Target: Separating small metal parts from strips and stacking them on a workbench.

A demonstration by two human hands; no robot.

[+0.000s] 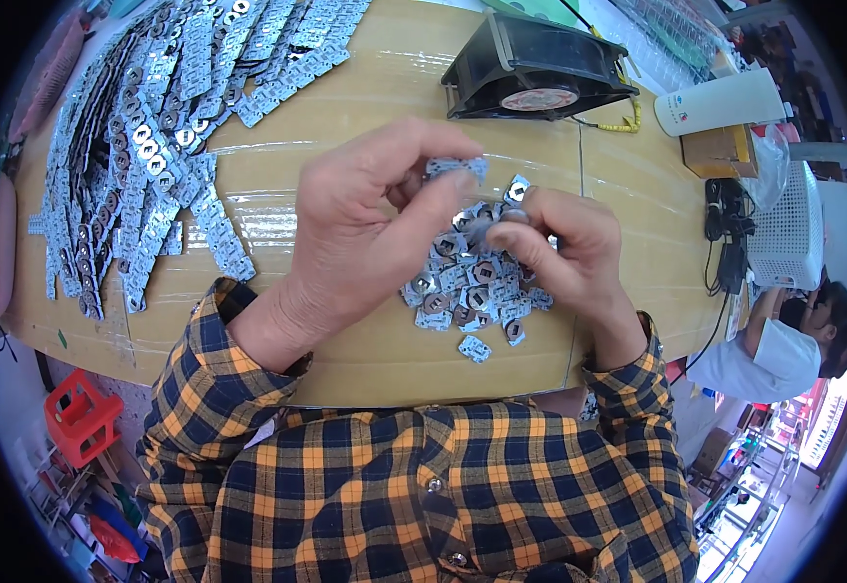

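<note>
My left hand [370, 209] is closed, its thumb and fingers pinching a short piece of circuit board strip [456, 171] with a pale blue face. To its right, my right hand [569, 243] is also closed, thumb against forefinger, on a small circuit board [482, 231] smeared by motion. Both hands are above a loose pile of small circuit boards [477, 287], many bearing round metal parts. One separate board [474, 349] lies just in front of the pile. Long circuit board strips [156, 146] are heaped in overlapping layers on the left side of the table.
On the brown table [375, 374] a black fan [540, 73] stands at the back. A white cylindrical container [712, 102], a cardboard box [720, 153], black cables [725, 233] and a white basket [788, 228] are at the right. A red stool [84, 418] is lower left; another person [773, 345] is at right.
</note>
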